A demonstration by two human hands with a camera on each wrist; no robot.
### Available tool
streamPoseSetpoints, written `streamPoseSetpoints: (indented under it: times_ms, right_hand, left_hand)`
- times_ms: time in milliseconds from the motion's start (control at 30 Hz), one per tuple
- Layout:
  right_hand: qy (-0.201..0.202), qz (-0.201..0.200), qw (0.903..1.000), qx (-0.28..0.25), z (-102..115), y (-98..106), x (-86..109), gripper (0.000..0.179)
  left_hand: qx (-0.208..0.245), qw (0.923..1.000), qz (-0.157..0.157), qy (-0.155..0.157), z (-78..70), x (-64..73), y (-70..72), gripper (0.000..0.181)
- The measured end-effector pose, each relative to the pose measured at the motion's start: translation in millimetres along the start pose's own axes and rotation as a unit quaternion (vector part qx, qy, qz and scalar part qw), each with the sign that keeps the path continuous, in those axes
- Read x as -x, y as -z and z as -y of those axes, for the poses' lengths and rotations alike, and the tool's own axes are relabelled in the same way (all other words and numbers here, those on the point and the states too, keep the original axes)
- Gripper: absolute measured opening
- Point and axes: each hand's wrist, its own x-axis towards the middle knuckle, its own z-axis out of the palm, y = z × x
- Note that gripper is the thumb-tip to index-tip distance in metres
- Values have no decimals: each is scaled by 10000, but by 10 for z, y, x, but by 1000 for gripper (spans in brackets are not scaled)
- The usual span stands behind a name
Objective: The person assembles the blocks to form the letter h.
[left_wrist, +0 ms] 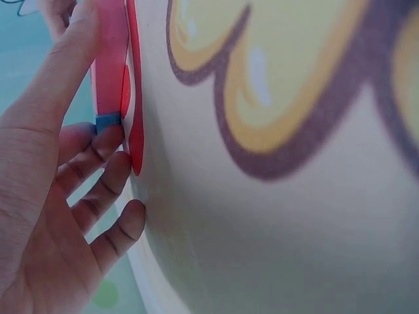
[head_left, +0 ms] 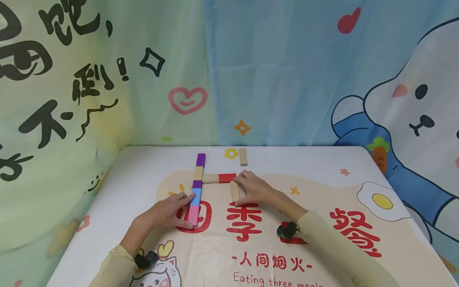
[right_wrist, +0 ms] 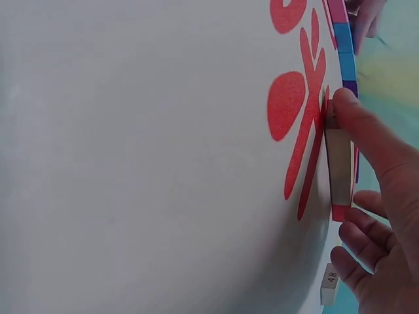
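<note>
My left hand [head_left: 168,211] lies along the left side of a column of small blocks. Its thumb touches the lower end of the pink block [head_left: 193,215], and its index finger touches a blue block [head_left: 195,196] above. Between thumb and fingertips, my right hand [head_left: 255,188] pinches a plain wooden block [head_left: 234,192] lengthwise. That block stands just below the right end of a red block [head_left: 227,178]. Left of the red block, another wooden block [head_left: 210,178] joins the column, which also has purple blocks [head_left: 201,159] and a tan block [head_left: 198,173].
A loose wooden block [head_left: 243,157] lies at the back of the table, beyond my right hand. The tabletop [head_left: 322,161] carries a printed cloth with red characters. Behind it hangs a patterned curtain [head_left: 272,79]. Dark wrist cameras [head_left: 146,260] sit on both sleeves.
</note>
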Motion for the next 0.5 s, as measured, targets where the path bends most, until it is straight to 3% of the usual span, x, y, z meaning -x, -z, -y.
streamPoseSetpoints:
  times_ms: [200,500]
  right_hand:
    - [-81,-49,9999,69,7,9,19,98]
    - [-175,26,9998,-16,47,-25,-9,98]
  left_hand:
    - [-12,10000,-1,-13,6,-6,2,102]
    - [0,10000,-50,-54,9,4,-2,102]
